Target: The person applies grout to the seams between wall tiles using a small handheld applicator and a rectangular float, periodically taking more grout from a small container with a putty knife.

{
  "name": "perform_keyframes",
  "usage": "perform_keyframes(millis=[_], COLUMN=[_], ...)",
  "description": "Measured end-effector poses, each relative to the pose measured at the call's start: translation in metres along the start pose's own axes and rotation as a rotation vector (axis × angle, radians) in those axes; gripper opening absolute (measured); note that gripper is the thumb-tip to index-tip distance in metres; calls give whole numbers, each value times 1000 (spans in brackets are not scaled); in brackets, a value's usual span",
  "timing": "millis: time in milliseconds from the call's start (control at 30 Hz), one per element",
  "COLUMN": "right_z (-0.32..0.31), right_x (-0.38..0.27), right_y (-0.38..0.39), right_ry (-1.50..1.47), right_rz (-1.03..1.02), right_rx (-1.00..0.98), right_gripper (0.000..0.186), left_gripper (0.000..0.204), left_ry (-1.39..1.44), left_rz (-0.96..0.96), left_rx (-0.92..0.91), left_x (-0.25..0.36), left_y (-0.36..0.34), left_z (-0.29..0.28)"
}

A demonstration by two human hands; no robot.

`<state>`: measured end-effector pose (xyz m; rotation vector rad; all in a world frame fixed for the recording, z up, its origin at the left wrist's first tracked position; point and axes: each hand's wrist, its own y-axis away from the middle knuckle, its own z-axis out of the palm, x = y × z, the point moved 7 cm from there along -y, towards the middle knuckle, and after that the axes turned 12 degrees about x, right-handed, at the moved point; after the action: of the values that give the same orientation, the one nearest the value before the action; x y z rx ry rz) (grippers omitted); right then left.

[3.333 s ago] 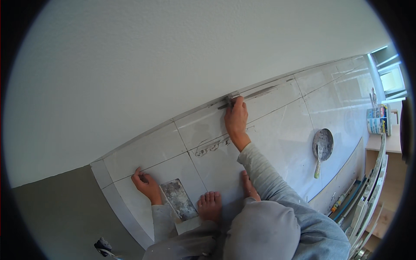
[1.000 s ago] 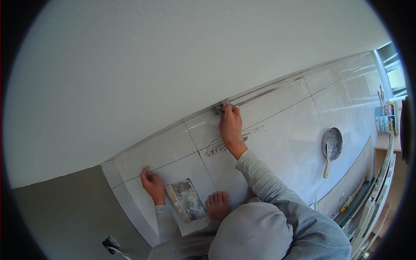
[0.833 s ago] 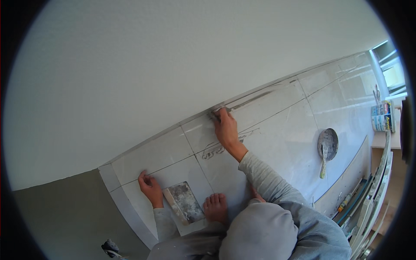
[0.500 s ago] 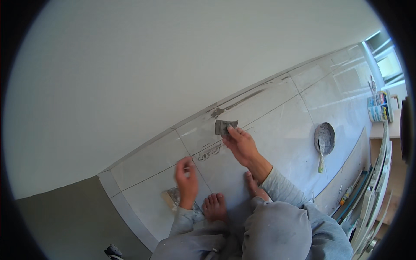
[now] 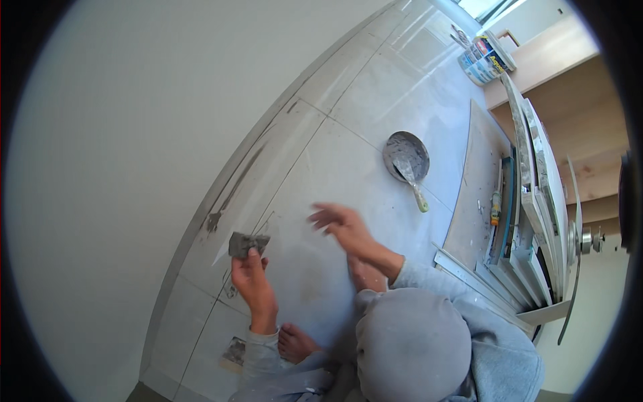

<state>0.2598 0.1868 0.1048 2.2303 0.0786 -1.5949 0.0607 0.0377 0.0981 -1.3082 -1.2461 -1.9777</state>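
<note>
Above the pale floor tiles [image 5: 318, 171], close to the foot of the white wall [image 5: 127, 134], and there's the switch: the flat grey scraper [image 5: 240, 245] has gone across from the right hand [image 5: 343, 229] to the left hand [image 5: 253, 285], and the whole view has swung rightward with it! Left has it pinched between thumb and fingers, the blade up past the fingertips; right comes away blurred, fingers loosely spread, nothing in them, out between the scraper and the round pan [image 5: 386, 158], apart from both. What does that mean? My reading: the spreading along the wall edge is paused, and the right hand is free. Over by that wall, the dark streak [image 5: 244, 175] and the thick dab of paste [image 5: 213, 221] sit on the tile, neither being touched. And look at that scraper now: a small, thin, roughly four-sided plate, dulled all over with grey paste, lumpier around the thumb, tilted in the hold; how cleanly its working edge runs, I can't tell from here
</note>
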Motion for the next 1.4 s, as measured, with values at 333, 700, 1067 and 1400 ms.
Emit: perform_keyframes(millis=[333, 700, 1067, 1400], right_z=[-289, -223, -103, -77], right_x=[112, 57, -15, -52], right_y=[-20, -3, 7, 32], right_ry=[880, -420, -166, 230], right_rz=[249, 418, 132, -135], right_rx=[505, 198, -331, -158], right_gripper=[38, 41, 34, 29], left_gripper=[21, 31, 35, 27], left_ry=[-300, -286, -75, -187], left_rz=[-46, -113, -168, 455], left_rx=[-311, -316, -335, 23], left_x=[-29, -24, 17, 43], left_y=[-9, 11, 24, 27], left_z=[43, 106, 101, 88])
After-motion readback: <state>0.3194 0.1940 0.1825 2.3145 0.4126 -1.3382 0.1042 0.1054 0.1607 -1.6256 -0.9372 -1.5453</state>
